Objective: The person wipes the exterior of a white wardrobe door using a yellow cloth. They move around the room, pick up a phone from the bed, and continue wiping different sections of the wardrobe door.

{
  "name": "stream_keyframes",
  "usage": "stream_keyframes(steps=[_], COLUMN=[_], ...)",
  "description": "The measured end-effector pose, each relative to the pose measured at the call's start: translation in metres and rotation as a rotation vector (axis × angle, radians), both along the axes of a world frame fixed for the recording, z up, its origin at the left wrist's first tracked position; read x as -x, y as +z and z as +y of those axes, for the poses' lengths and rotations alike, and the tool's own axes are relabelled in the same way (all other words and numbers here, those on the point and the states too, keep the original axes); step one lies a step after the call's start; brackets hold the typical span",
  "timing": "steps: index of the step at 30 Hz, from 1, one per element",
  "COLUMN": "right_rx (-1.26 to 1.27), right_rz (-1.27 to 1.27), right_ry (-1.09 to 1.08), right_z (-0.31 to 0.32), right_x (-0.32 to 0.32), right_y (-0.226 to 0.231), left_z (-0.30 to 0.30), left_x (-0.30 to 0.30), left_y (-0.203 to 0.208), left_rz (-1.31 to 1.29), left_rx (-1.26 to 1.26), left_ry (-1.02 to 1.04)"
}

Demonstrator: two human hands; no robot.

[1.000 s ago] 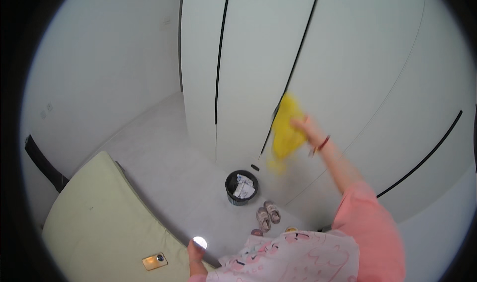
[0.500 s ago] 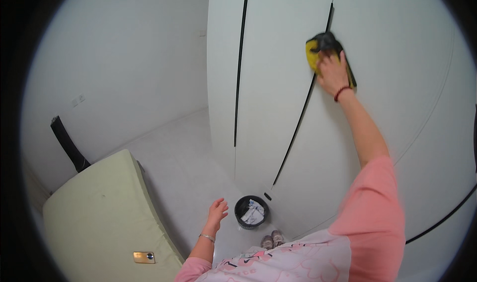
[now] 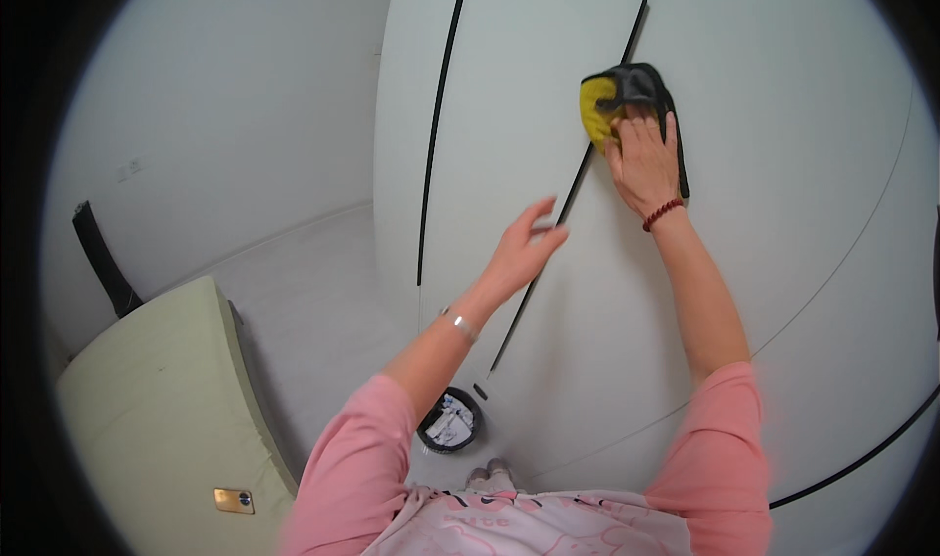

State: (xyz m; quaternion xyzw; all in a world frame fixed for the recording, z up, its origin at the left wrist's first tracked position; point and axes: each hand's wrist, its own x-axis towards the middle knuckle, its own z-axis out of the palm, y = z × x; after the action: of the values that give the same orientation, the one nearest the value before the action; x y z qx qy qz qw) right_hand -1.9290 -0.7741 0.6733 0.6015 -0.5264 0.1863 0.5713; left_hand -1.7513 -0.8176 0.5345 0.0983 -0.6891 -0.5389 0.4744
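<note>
My right hand (image 3: 643,162) presses a yellow and dark grey cloth (image 3: 617,96) flat against a white wardrobe door (image 3: 744,213), high up beside a black vertical groove. My left hand (image 3: 522,251) is raised in front of the doors with its fingers apart and holds nothing; it is close to another black groove but I cannot tell if it touches the door. A red bead bracelet is on my right wrist and a silver bangle on my left.
A small black bin (image 3: 450,422) with crumpled paper stands on the floor at the wardrobe's foot. A pale green mattress (image 3: 147,409) lies at lower left with a gold phone (image 3: 234,500) on it. White walls and floor lie to the left.
My right hand carried the cloth up from lower on the door and now presses it flat high up. My left hand rose from near my waist toward the doors.
</note>
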Motion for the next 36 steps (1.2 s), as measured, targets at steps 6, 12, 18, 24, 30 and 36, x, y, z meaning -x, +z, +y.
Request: stream_keyframes(steps=[6,12,18,24,30,36], right_rx=[-0.261,-0.301,-0.030,0.030,0.071,0.080], right_rz=[-0.601,-0.375,-0.048,-0.022,-0.078,-0.032], right_ry=[0.565,0.477,-0.074,-0.569,-0.356,-0.390], right_z=[-0.036,-0.058,-0.130,-0.172,-0.180,-0.176], right_x=[-0.028,-0.040,-0.007,0.014,0.014,0.017], right_y=[0.024,0.038,0.032,0.015,-0.001,0.006], left_z=[-0.046,-0.138,-0.224,-0.239,-0.353,-0.389], left_x=[0.051,0.109,0.110,0.142,0.141,0.111], left_y=[0.104,0.102,0.121,0.119,0.203,0.192], left_rz=[0.323,0.451,0.028,0.153,0.211,0.085], left_rx=[-0.439,-0.147,0.184,0.834,0.772,0.895], left_ry=[-0.250,0.113,0.755,0.849,1.040,1.030])
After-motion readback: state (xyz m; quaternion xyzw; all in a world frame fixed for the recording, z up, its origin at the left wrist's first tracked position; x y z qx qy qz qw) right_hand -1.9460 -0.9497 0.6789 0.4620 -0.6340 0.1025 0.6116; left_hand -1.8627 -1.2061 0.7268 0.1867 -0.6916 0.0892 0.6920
